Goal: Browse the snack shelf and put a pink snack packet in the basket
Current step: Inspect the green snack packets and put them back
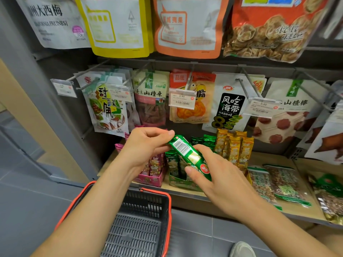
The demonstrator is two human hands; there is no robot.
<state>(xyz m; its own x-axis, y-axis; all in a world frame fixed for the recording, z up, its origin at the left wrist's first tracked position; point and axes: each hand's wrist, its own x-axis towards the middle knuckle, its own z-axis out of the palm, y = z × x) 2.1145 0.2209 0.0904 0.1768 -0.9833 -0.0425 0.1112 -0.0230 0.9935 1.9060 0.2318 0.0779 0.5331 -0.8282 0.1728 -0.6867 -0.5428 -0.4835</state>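
Observation:
Both hands hold one green snack packet [187, 153] with a barcode and a clear window, tilted in front of the shelf. My left hand [146, 143] pinches its upper end, and my right hand [213, 175] grips its lower end. Behind and below my left hand stands a pink display box [152, 179] with several pink snack packets [154, 162], partly hidden by my wrist. The dark grey basket [143, 219] with red handles hangs below my left forearm, and nothing shows inside it.
Green packets [174, 164] and gold packets [233, 145] stand in boxes beside the pink ones on the wooden shelf [274, 158]. Flat nut bags [278, 182] lie to the right. Snack bags with price tags [182, 98] hang on pegs above. A shoe [241, 249] is on the grey floor.

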